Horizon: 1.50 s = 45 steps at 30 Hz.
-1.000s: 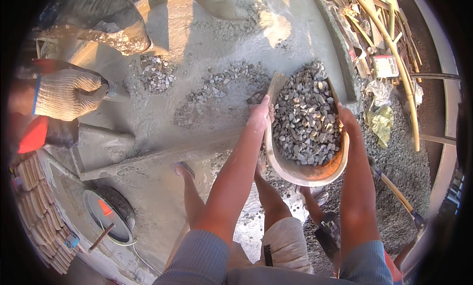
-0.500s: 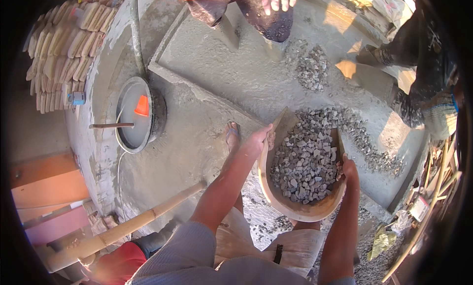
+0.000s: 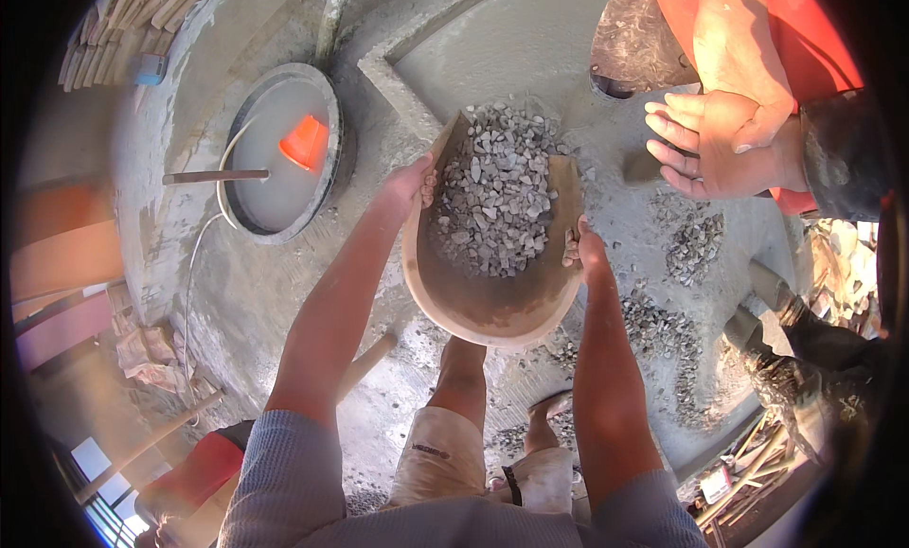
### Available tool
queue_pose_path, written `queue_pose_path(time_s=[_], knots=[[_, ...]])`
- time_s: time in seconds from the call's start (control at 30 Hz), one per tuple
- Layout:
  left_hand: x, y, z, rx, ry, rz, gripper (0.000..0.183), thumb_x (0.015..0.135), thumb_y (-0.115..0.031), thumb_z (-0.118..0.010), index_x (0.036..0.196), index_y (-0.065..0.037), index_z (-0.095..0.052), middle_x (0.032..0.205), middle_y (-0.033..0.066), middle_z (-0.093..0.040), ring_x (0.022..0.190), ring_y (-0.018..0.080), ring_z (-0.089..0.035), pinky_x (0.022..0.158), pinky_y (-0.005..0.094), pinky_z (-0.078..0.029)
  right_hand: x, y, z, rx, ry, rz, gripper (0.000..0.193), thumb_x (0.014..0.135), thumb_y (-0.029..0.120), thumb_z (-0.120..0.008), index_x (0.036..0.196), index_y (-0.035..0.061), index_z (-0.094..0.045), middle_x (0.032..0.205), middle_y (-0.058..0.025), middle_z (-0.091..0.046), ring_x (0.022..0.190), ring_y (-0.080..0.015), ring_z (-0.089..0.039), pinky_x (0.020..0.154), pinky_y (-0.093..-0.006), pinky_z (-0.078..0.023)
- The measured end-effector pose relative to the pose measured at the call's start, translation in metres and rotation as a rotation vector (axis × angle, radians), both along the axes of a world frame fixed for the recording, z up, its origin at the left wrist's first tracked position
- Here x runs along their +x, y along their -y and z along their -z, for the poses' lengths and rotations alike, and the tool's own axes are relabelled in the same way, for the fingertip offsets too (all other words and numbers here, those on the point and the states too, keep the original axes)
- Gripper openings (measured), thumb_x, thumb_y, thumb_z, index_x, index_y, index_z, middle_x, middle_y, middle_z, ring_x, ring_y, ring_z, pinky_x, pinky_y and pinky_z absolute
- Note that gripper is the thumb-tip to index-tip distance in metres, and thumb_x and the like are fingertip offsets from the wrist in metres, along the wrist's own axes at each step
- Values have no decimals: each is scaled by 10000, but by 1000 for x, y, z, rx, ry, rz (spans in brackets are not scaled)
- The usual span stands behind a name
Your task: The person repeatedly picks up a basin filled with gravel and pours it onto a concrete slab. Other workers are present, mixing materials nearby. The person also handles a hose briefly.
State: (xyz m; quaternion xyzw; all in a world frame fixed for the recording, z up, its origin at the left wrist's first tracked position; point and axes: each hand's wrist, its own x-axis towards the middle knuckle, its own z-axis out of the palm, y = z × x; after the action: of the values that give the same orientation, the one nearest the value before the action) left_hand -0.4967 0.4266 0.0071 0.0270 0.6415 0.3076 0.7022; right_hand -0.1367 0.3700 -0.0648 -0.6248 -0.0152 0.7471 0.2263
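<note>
Curved pan (image 3: 492,311) held out in front of the person, mid-scene; left hand (image 3: 410,181) gripping its left edge, right hand (image 3: 587,247) its right. Gravel (image 3: 497,188) lies toward the pan's open far end; I judge a dipped lip or slipping grip would spill it. Left: tub (image 3: 267,236), orange scoop (image 3: 305,144) inside. Far: low ledge (image 3: 402,94), could catch the lip. Far right: co-worker's open hand (image 3: 734,146), obstructing any rightward swing.

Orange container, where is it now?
Head view, upper left: the orange container is inside the round dark tub, left of the left hand and the gravel-loaded scoop.
</note>
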Motion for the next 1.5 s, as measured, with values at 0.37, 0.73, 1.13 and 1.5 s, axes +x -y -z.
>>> queue_pose_path(time_s=[0.37,0.73,1.13,1.5], knots=[[-35,97,-36,343,-42,357,375,893,-274,-573,1088,39,-509,727,29,-565,502,84,-474,484,220,-417,-41,70,-54,-67,232,67,464,902,546,-426,761,104,-461,528,52,-320,418,-84,-288,448,-264,-310],[5,-354,-78,231,193,386,232,923,-92,-399,1006,124,-415,803,169,-543,634,217,-539,583,315,-478,23,-210,-12,-90,-414,465,361,969,276,-381,1074,-62,-453,691,-24,-484,479,-57,-394,471,-212,-384],[40,-216,-214,229,779,94,453,955,-131,-369,1252,172,-209,1072,271,-445,972,341,-500,856,459,-470,23,-31,-103,15,-423,440,411,989,313,-291,979,-47,-490,612,2,-414,512,-102,-430,520,-284,-448],[172,376,-132,155,-384,877,474,867,-20,-500,1320,26,-369,1041,108,-588,824,144,-594,745,271,-497,73,591,-88,-186,125,683,373,960,342,-354,864,25,-526,537,11,-405,386,-94,-343,413,-278,-383]])
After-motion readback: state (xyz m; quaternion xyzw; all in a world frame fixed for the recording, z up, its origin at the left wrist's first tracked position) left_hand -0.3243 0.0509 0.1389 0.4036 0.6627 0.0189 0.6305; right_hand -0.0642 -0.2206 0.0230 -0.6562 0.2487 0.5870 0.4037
